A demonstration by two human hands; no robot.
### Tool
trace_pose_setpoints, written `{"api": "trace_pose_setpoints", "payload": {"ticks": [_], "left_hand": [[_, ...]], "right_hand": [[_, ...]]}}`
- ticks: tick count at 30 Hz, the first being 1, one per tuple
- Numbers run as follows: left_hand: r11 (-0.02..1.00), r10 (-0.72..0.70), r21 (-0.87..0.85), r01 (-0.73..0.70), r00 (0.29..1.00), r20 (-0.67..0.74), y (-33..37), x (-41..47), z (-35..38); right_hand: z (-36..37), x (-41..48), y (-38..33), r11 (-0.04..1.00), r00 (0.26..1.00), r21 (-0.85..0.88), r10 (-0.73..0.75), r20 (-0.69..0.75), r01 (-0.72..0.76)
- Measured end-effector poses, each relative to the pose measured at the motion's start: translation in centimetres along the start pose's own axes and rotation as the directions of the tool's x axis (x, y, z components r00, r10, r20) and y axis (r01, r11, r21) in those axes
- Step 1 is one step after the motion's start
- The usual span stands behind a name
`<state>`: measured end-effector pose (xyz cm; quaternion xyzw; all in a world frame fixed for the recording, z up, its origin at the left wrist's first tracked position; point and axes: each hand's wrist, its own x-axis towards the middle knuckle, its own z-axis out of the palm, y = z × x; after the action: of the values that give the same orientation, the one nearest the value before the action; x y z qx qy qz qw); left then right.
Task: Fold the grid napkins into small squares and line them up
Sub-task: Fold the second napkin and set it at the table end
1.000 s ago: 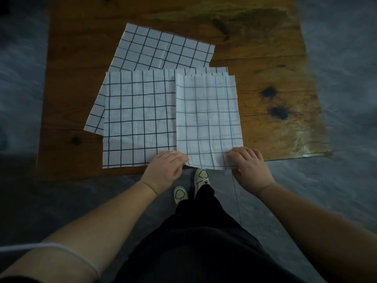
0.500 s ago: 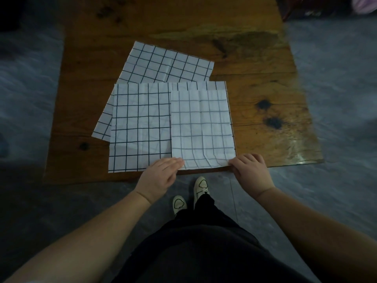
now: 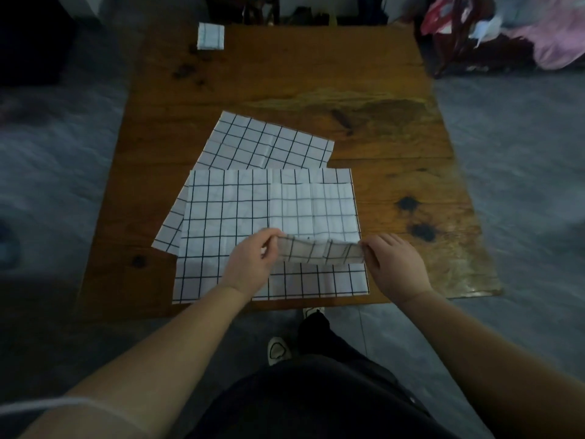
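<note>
Beyond held napkin (image 3: 319,250), folded square (image 3: 210,36), clutter (image 3: 506,30)

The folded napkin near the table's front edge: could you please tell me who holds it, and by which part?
Both hands hold the folded napkin by its lifted near edge: left hand at the left corner, right hand at the right corner.

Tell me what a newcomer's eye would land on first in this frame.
First, the two hands, left hand and right hand, pinching the near edge of a half-folded napkin and lifting it off the flat grid napkins at the wooden table's near centre. Then, alone at the far left corner, one small folded square.
</note>
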<state>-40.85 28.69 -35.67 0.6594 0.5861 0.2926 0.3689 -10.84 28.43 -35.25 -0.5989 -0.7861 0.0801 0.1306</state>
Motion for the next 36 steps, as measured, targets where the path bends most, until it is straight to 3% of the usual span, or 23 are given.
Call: {"api": "trace_pose_setpoints", "payload": {"ticks": [6,12,18,23,28,32,36], "left_hand": [[0.978,-0.187,-0.103,0.184,0.982,-0.017,0.9,8.5,-0.6],[0.876,-0.444,-0.177,0.448,0.894,0.061,-0.4,13.7,-0.1],[0.826,-0.544,-0.172,0.538,0.839,0.011,-2.2,14.6,1.6],[0.878,-0.478,-0.002,0.478,0.878,0.011,-2.7,13.9,2.7],[0.926,-0.352,0.19,0.326,0.927,0.126,-2.4,12.3,3.1],[0.891,-0.166,0.453,0.028,0.949,0.267,-1.7,10.0,4.2],[0.771,-0.111,0.603,-0.202,0.891,0.441,-1.2,6.2,6.9]], "right_hand": [[-0.9,8.8,1.3,0.998,0.997,0.031,0.058,0.059,-0.06],[1.5,16.0,3.6,0.992,0.98,0.061,0.101,0.17,-0.113],[4.4,19.0,5.0,0.98,0.917,0.054,0.158,0.366,-0.19],[5.4,16.7,5.2,0.982,0.911,0.07,0.135,0.389,-0.175],[5.5,12.4,3.8,0.989,0.911,0.097,0.066,0.407,-0.115],[6.2,7.9,1.0,0.992,0.889,0.114,-0.106,0.446,0.061],[7.7,4.4,-0.6,0.985,0.826,0.058,-0.166,0.538,0.161]]}}
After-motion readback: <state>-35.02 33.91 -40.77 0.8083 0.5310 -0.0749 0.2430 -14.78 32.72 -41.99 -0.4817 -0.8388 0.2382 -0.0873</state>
